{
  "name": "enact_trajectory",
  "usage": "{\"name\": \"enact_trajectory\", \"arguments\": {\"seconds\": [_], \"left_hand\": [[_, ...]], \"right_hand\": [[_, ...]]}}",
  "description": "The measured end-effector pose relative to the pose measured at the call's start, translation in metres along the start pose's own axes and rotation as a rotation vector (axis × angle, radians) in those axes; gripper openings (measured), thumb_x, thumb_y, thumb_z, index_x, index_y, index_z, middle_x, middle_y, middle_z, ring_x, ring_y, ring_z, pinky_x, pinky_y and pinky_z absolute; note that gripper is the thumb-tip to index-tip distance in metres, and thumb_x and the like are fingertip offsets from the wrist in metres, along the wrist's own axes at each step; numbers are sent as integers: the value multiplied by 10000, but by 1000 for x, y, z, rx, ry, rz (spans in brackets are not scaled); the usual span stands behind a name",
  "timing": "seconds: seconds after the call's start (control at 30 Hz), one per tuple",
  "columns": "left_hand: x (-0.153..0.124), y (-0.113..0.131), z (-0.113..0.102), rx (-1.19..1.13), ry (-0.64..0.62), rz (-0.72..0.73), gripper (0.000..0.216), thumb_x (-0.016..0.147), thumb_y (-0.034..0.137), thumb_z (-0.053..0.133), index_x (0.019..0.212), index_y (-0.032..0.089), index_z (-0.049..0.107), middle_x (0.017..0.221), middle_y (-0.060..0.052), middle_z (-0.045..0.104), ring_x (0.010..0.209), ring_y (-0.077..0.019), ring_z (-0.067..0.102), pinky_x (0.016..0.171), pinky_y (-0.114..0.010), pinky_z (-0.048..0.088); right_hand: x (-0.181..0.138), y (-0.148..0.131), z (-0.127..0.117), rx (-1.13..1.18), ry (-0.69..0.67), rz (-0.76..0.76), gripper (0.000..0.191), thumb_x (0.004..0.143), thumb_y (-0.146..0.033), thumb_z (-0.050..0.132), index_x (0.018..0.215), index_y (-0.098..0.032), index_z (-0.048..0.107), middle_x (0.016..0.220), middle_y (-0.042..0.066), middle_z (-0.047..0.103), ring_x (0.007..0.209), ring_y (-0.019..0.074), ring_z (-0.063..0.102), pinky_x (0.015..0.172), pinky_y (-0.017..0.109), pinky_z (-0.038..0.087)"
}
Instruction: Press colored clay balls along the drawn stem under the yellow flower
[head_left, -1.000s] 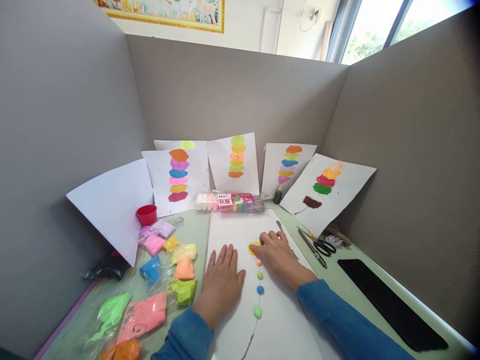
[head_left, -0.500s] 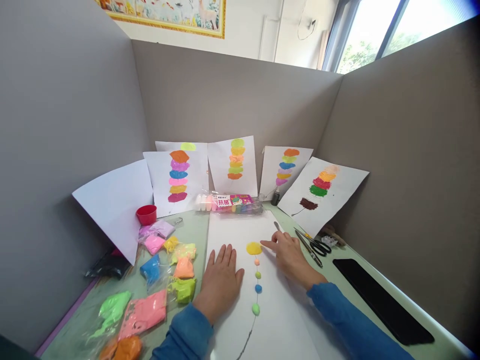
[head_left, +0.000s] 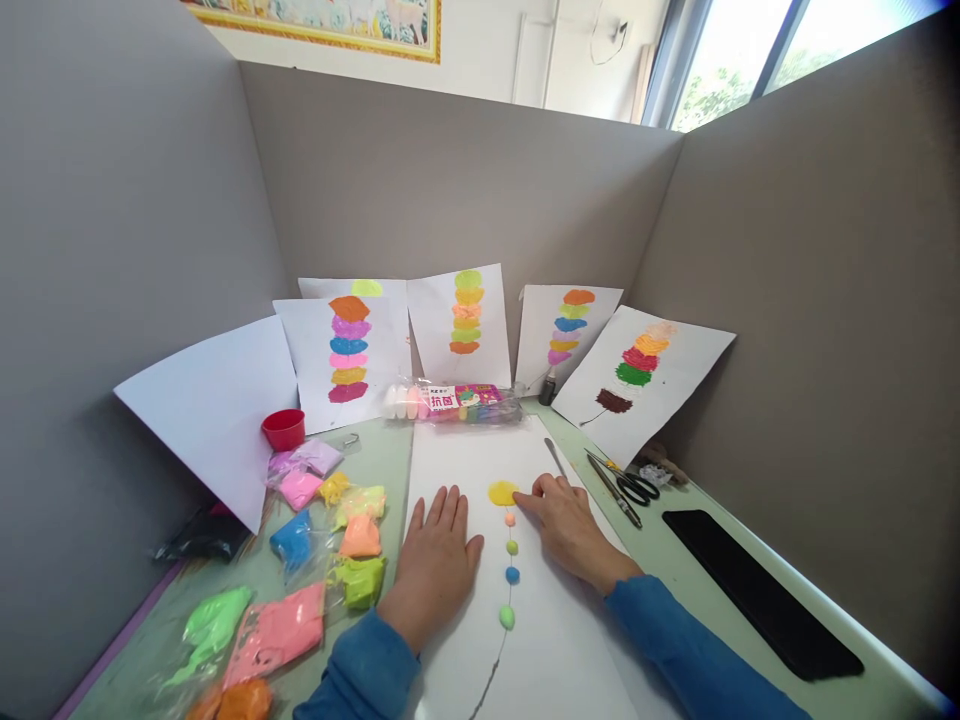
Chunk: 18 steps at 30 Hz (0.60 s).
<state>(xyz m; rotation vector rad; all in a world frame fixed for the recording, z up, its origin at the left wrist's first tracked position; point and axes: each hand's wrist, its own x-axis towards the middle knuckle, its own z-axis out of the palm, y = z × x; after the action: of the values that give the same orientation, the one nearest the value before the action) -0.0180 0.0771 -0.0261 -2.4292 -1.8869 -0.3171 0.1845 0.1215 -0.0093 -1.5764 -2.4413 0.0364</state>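
My left hand (head_left: 436, 562) lies flat on a white sheet of paper (head_left: 457, 450), fingers spread, holding nothing. Across the sheet, my right hand (head_left: 576, 528) points its index finger at the right edge of a flattened yellow clay disc (head_left: 502, 493), touching it; the other fingers curl under. Below the disc, small clay balls sit along a drawn line: an orange one (head_left: 510, 519), a yellow-green one (head_left: 512, 547), a blue one (head_left: 512, 575) and a green one (head_left: 507, 617). A thin metal spatula (head_left: 555, 456) lies just beyond my right hand.
Bags of coloured clay, one of them pink (head_left: 277, 632), cover the left side near a red cup (head_left: 283, 430). A clay package (head_left: 457, 402) lies at the back before propped drawings (head_left: 465, 330). Scissors (head_left: 637, 488), a pen (head_left: 619, 495) and a black mat (head_left: 761, 590) are on the right.
The view has shifted slightly. My right index finger has bent a little and stays at the yellow disc's right edge. My left hand stays flat on the paper.
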Motion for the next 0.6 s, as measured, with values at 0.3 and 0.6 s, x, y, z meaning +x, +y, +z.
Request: {"name": "enact_trajectory", "arguments": {"seconds": [0.3,0.6], "left_hand": [[1,0,-1,14,-25,-5,547,935,377,239,1390,100,361,1470,-92,306,1376,-238,237,1122,-478,207],[0,1,-3,15,-31,-5,547,935,372,242,1392,94,354,1471,-99,300,1377,-241,233,1120,-485,207]], "right_hand": [[7,-4,1,4,-16,18,511,751,36,433,1040,-333,636,953,38,490,899,187,423,727,303,219],[11,-16,-10,-152,52,-99,324,805,-81,530,991,-323,638,913,40,503,848,194,428,729,318,217]]}}
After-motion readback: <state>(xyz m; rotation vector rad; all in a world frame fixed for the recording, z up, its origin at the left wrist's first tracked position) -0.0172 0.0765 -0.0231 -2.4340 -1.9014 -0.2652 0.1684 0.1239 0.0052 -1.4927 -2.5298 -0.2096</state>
